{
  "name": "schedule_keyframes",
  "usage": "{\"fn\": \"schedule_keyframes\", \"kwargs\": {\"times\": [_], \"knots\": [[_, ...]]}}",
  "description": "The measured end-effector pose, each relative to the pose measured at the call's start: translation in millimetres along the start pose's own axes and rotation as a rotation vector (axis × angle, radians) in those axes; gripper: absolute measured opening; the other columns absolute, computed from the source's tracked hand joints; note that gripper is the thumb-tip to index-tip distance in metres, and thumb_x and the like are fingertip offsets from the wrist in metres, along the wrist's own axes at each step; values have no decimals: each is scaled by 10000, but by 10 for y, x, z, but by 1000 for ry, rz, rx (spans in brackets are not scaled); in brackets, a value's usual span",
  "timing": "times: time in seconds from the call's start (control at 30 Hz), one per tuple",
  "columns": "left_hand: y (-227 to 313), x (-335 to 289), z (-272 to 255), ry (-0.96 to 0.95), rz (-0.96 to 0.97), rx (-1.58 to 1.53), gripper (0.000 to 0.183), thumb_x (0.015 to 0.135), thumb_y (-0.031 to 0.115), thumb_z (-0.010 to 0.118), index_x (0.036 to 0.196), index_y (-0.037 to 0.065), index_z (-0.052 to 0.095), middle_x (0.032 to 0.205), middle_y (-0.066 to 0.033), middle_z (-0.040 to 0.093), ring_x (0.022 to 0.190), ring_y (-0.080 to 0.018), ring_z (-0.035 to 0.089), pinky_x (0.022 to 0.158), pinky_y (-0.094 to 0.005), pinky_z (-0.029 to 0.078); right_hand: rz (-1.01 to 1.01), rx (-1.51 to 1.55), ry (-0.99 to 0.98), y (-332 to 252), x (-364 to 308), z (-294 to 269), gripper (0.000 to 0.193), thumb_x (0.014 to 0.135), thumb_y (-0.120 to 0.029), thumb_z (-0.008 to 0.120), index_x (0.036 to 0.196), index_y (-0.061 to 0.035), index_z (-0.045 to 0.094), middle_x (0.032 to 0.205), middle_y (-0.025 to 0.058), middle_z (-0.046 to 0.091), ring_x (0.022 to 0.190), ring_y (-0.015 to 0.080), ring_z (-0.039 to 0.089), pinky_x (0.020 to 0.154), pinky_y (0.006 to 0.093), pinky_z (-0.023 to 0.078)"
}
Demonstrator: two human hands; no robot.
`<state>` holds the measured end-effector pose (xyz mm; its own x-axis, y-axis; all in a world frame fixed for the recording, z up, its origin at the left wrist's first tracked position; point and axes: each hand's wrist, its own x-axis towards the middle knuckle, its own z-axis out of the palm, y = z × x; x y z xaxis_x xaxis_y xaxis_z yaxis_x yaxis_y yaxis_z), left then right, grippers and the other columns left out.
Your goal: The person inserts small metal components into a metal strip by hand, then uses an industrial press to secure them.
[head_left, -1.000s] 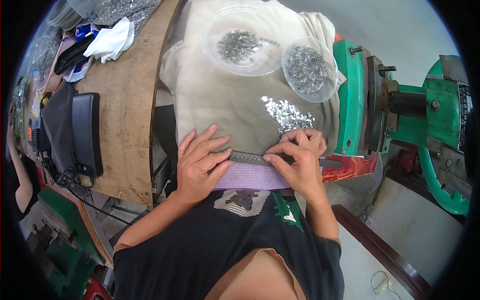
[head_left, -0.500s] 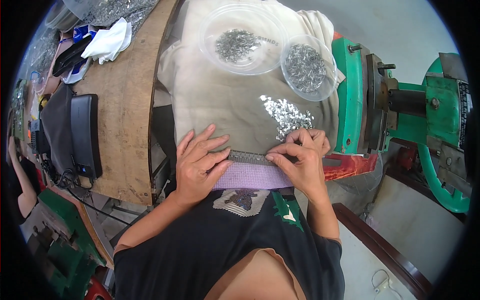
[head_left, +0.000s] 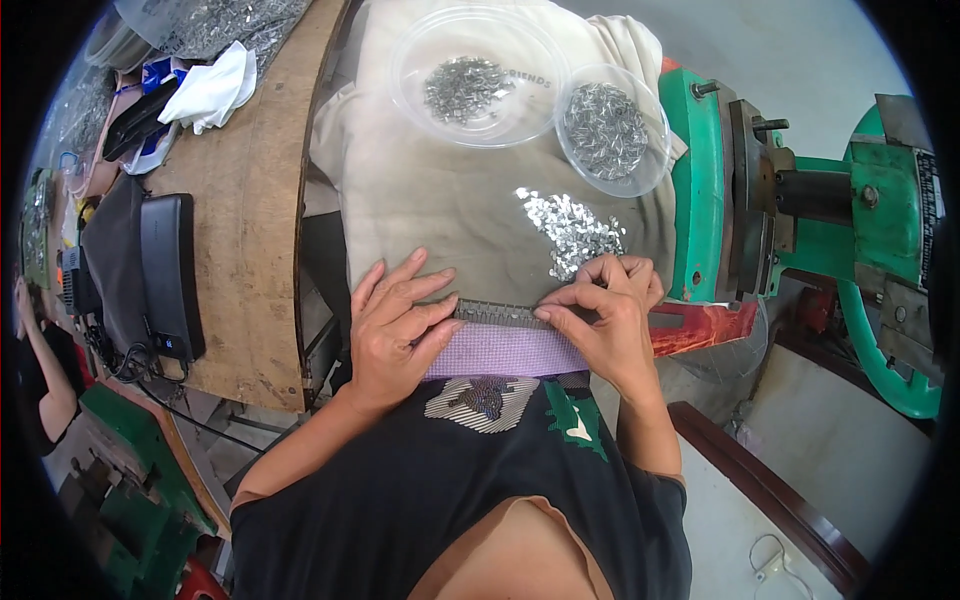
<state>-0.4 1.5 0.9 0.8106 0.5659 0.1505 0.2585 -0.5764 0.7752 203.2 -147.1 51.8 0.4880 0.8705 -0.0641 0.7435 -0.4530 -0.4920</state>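
A dark, narrow metal strip with a row of slots (head_left: 497, 313) lies crosswise in front of me on the cloth-covered surface. At its left end, the thumb and index finger of my left hand (head_left: 388, 325) close on it, while the other fingers stretch out over the cloth. My right hand (head_left: 612, 312) is pinched at the strip's right end, thumb against index finger; whatever sits between those fingertips is hidden. Just beyond the right hand is a loose pile of small shiny metal pieces (head_left: 575, 235).
Beyond the pile stand a wide clear tub (head_left: 420, 105) and a smaller clear bowl (head_left: 655, 165), both holding small metal parts. A green machine (head_left: 697, 200) borders the right. On the left, a wooden table (head_left: 245, 220) carries a black device (head_left: 168, 270). Another person's arm (head_left: 58, 385) shows far left.
Both hands keep their places at the strip, the right shifting very slightly rightward. The far-left person's arm has moved a little. The whole view has shifted slightly.
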Motion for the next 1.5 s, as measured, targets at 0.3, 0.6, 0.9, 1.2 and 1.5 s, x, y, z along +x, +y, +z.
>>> {"fn": "schedule_keyframes", "kwargs": {"times": [0.3, 0.6, 0.9, 1.2, 1.5], "knots": [[-4, -8, 3, -7, -12, -9, 230, 742, 130, 806, 967, 98, 769, 1204, -43, 700, 1324, -278, 533, 1136, -483, 274, 15, 10, -14, 50, -39, -38, 158, 710, -294, 824, 820, -186, 794, 876, -30, 531, 996, 245, 439, 924, 447, 253], [-3, -3, -1, -21, -19, -23, 238, 732, 112, 802, 965, 77, 767, 1207, -63, 699, 1332, -303, 525, 1147, -494, 258, 21, 30, -34, 88, -70, -86, 152, 726, -266, 819, 839, -170, 788, 897, -26, 542, 1004, 238, 440, 923, 435, 260], [-17, -7, -7, -26, -19, -27, 244, 737, 119, 800, 975, 81, 767, 1206, -66, 699, 1330, -303, 526, 1148, -492, 259, 92, 239, 30, 172, 96, -339, 113, 749, -208, 806, 820, -131, 762, 888, -16, 563, 991, 211, 434, 911, 360, 302], [-23, 5, -7, -9, 5, -4, 226, 744, 151, 810, 960, 107, 766, 1203, -29, 698, 1307, -258, 546, 1132, -463, 279, -51, 59, 382, 178, 806, -544, 128, 780, -207, 803, 851, -111, 756, 906, 11, 580, 999, 222, 428, 918, 345, 320], [-23, 5, -7, -10, -16, -22, 206, 751, 161, 811, 946, 122, 760, 1202, -4, 697, 1310, -241, 545, 1126, -462, 290, -49, 84, 215, 73, 596, -239, 123, 742, -167, 817, 856, -146, 777, 905, -4, 569, 998, 236, 437, 931, 370, 320]]}}
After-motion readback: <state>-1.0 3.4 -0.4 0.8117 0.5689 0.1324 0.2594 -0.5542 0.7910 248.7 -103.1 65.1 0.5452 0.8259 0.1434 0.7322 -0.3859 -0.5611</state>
